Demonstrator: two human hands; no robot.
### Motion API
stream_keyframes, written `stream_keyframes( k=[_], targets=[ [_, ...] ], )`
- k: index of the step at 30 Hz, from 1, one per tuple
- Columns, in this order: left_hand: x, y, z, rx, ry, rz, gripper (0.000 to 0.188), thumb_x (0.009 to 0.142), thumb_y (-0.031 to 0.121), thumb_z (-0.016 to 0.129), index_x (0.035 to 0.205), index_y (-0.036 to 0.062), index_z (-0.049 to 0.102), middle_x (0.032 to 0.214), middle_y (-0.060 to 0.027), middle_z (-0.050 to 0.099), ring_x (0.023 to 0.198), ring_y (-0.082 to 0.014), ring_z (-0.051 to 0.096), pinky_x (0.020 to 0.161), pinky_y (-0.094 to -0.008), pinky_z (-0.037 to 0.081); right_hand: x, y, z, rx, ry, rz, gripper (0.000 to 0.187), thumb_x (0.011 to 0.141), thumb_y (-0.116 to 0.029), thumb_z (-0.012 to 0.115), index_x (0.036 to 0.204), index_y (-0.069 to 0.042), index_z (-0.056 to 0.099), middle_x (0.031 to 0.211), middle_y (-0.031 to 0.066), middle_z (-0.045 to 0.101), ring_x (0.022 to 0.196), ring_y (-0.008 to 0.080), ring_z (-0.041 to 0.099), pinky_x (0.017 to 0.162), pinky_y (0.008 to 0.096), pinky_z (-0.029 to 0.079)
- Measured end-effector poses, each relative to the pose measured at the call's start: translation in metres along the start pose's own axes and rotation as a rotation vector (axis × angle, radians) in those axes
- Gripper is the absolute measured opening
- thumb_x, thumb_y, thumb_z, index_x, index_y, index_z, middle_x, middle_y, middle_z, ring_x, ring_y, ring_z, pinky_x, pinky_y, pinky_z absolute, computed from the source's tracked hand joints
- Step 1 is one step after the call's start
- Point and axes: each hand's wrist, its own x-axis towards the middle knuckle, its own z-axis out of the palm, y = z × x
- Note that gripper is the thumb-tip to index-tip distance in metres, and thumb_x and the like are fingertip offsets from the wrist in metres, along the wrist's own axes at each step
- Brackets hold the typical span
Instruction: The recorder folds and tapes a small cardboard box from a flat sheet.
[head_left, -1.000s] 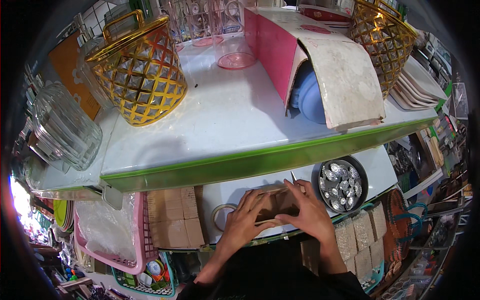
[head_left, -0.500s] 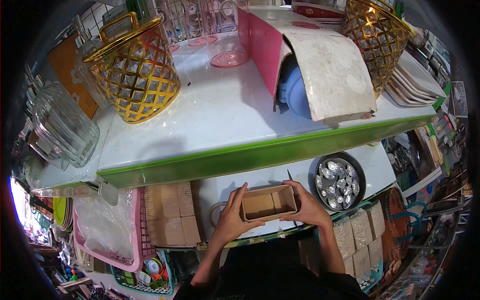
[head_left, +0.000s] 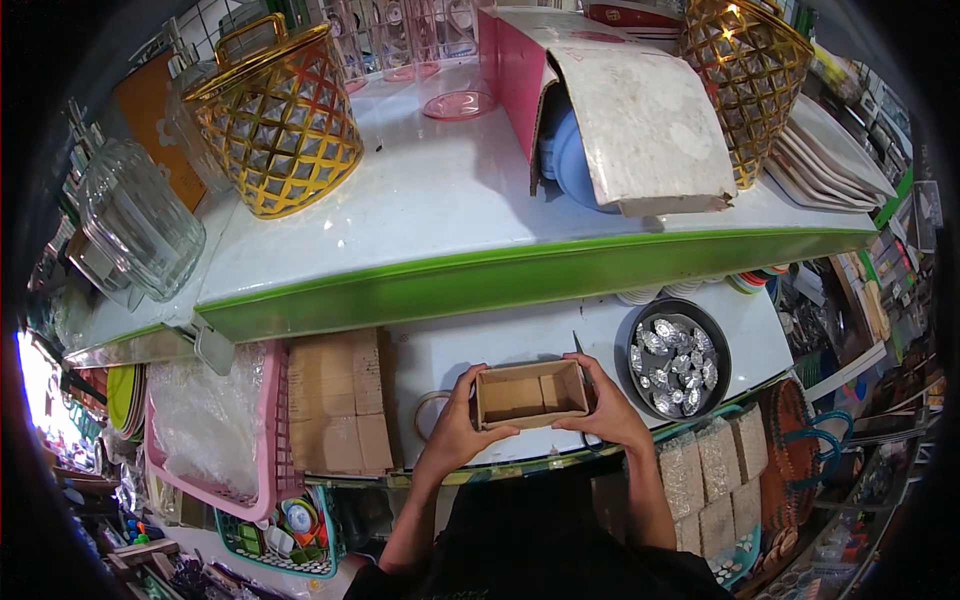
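Observation:
A small open cardboard box (head_left: 530, 420) sits between my two hands, its inside bare and facing up. My left hand (head_left: 460, 425) grips its left end, and my right hand (head_left: 608, 412) grips the right end; both thumbs lie along the near side. Partly behind my right hand is a dark pointed tool (head_left: 577, 342), perhaps scissors, on the white lower shelf (head_left: 500, 335). To the right stands a round dark pan (head_left: 636, 385) holding several shiny silver pieces. A tape roll (head_left: 422, 418) lies beside my left hand, partly hidden.
Left of the hands are a stack of brown cardboard boxes (head_left: 340, 400) and a pink basket (head_left: 268, 490) of clear plastic. A teal basket (head_left: 752, 560) with wrapped packs stands at the lower right. Above hangs the green-edged upper shelf (head_left: 400, 300), bearing gold jars (head_left: 285, 130) and a box (head_left: 650, 130).
The view has shifted slightly, so the lower shelf shows more. The cardboard box, still in both hands, is now more level and a little higher in the picture.

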Motion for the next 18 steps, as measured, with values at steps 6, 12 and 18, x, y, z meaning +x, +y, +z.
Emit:
stream_keyframes(
  k=[6,12,18],
  targets=[
    [0.001,-0.011,0.003,0.048,0.056,0.096,0.099,0.070,0.023,0.089,0.147,0.0041,0.028,0.135,-0.0239,0.049,0.125,-0.0321,0.053,0.104,-0.0398,0.044,0.001,0.003,0.001,0.055,-0.008,0.034,0.096,0.066,-0.001,0.088,0.144,-0.011,0.033,0.131,0.0115,0.051,0.116,0.0196,0.057,0.095,0.0328,0.051],
    [-0.001,-0.005,0.007,0.051,0.040,0.045,0.098,0.074,0.014,0.085,0.149,0.0027,0.022,0.141,-0.0184,0.041,0.131,-0.0259,0.044,0.108,-0.0370,0.041,0.002,0.011,0.000,0.001,0.005,-0.045,0.093,0.068,-0.016,0.090,0.143,-0.007,0.035,0.133,0.0153,0.051,0.119,0.0232,0.055,0.097,0.0367,0.051],
    [-0.002,-0.017,0.008,0.067,0.085,0.108,0.096,0.076,0.024,0.085,0.148,0.0016,0.025,0.140,-0.0249,0.045,0.129,-0.0346,0.049,0.107,-0.0409,0.041,0.001,0.000,0.004,-0.041,0.011,-0.097,0.091,0.071,-0.010,0.088,0.143,-0.006,0.034,0.131,0.0162,0.052,0.117,0.0227,0.056,0.098,0.0359,0.051]
  ],
)
